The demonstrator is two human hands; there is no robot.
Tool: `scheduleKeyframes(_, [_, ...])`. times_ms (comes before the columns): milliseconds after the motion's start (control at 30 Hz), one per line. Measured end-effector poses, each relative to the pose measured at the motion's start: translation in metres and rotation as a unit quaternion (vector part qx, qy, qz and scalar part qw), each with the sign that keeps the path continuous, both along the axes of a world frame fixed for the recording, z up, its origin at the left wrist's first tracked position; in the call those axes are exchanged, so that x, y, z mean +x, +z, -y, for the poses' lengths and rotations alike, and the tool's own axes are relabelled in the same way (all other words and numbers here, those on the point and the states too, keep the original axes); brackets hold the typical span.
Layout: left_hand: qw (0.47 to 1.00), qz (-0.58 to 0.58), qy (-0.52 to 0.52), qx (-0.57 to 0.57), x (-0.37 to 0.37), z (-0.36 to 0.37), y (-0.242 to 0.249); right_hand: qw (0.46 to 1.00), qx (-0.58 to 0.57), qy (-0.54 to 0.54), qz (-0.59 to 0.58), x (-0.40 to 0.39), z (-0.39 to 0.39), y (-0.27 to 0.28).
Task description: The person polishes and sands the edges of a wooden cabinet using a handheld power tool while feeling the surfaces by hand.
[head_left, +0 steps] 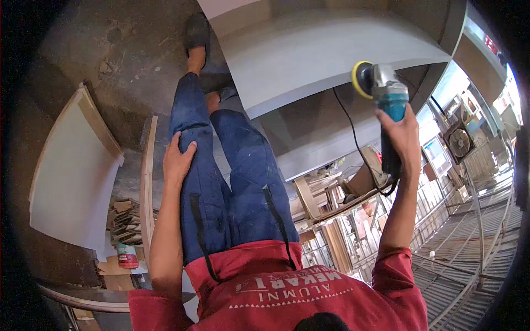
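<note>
In my right hand (404,135) is an angle grinder (392,103) with a teal body, a metal head and a dark rear handle. My fingers are closed round its body. A round yellow-edged pad (362,80) is fitted to the head and faces left, beside a large pale panel (326,60). From the grinder's rear end a black power cord (353,126) loops back up toward the panel. My left hand (179,162) rests on my leg near the knee, thumb apart from the fingers, holding nothing.
At the left a white board (77,171) with wooden edging leans beside a long timber strip (148,182). A red-and-green can (127,256) stands near stacked wood pieces (127,220). To the right are a fan (459,141) and a corrugated roof (458,243).
</note>
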State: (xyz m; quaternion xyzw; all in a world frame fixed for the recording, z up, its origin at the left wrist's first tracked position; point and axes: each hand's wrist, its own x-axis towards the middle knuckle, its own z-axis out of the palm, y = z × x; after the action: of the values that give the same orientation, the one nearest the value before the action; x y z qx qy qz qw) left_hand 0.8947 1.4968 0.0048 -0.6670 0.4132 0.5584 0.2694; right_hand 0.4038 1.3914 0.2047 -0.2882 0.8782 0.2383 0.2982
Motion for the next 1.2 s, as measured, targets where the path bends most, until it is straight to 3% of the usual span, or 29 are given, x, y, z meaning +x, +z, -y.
scheduleKeyframes(233, [1.000, -0.003, 0.021, -0.001, 0.011, 0.002, -0.013, 0.999, -0.036, 0.010, 0.014, -0.023, -0.006, -0.012])
scheduleKeyframes(267, [0.998, -0.009, 0.067, -0.011, 0.016, 0.001, -0.015, 0.998, -0.042, 0.027, 0.027, -0.016, -0.010, -0.012])
scheduleKeyframes(333, [0.993, -0.015, 0.113, -0.019, 0.029, -0.002, -0.017, 0.997, -0.039, 0.040, 0.051, 0.013, -0.012, -0.011])
scheduleKeyframes(400, [0.966, -0.003, 0.257, -0.015, 0.044, -0.003, -0.022, 0.994, -0.029, 0.056, 0.087, 0.045, -0.013, -0.014])
scheduleKeyframes(567, [0.957, 0.046, 0.287, -0.018, 0.097, -0.018, -0.031, 0.981, 0.041, 0.104, 0.156, 0.132, -0.015, -0.014])
scheduleKeyframes(767, [0.944, 0.032, 0.326, -0.044, 0.110, -0.005, -0.032, 0.954, 0.032, 0.162, 0.252, 0.197, -0.036, -0.020])
scheduleKeyframes(833, [0.949, -0.034, 0.250, -0.187, 0.089, 0.011, -0.026, 0.955, 0.016, 0.150, 0.254, 0.193, -0.046, -0.011])
scheduleKeyframes(933, [0.944, -0.130, 0.194, -0.233, 0.017, 0.049, -0.003, 0.974, 0.016, 0.088, 0.206, 0.171, -0.068, 0.016])
scheduleKeyframes(967, [0.949, -0.151, 0.104, -0.257, -0.017, 0.063, 0.012, 0.974, 0.010, 0.078, 0.210, 0.161, -0.079, 0.025])
scheduleKeyframes(1067, [0.900, -0.304, -0.009, -0.312, -0.104, 0.061, 0.016, 0.984, -0.024, 0.069, 0.160, 0.133, -0.112, 0.038])
scheduleKeyframes(1133, [0.890, -0.283, -0.140, -0.328, -0.136, 0.044, 0.018, 0.993, -0.018, 0.000, 0.115, 0.121, -0.131, 0.048])
scheduleKeyframes(1200, [0.879, -0.254, -0.198, -0.351, -0.148, 0.042, 0.020, 0.993, -0.038, -0.042, 0.105, 0.113, -0.147, 0.053])
